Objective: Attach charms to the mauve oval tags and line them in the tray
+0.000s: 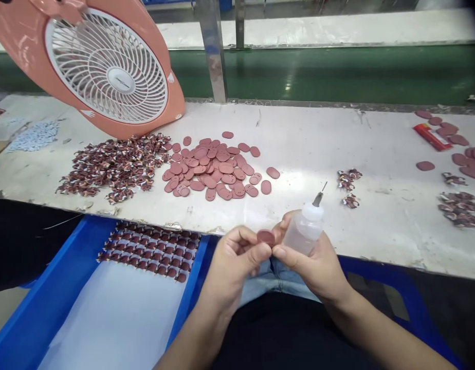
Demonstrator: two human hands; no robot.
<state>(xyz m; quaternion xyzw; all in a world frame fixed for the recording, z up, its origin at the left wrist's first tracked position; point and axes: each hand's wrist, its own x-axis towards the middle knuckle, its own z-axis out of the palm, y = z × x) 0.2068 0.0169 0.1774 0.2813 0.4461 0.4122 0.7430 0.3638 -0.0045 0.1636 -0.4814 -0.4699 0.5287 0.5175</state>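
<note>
My left hand pinches a small maroon oval piece between thumb and fingers, just above my lap. My right hand touches the same piece with its thumb and forefinger while the other fingers grip a small translucent squeeze bottle with a white cap and a metal needle tip pointing up and away. A heap of the same maroon ovals lies on the white table ahead, beside a pile of small dark red-and-white decorated pieces.
A blue tray lined with white paper sits at my lower left, with rows of finished pieces at its far end. A pink fan stands at the back left. More ovals and a red box lie far right.
</note>
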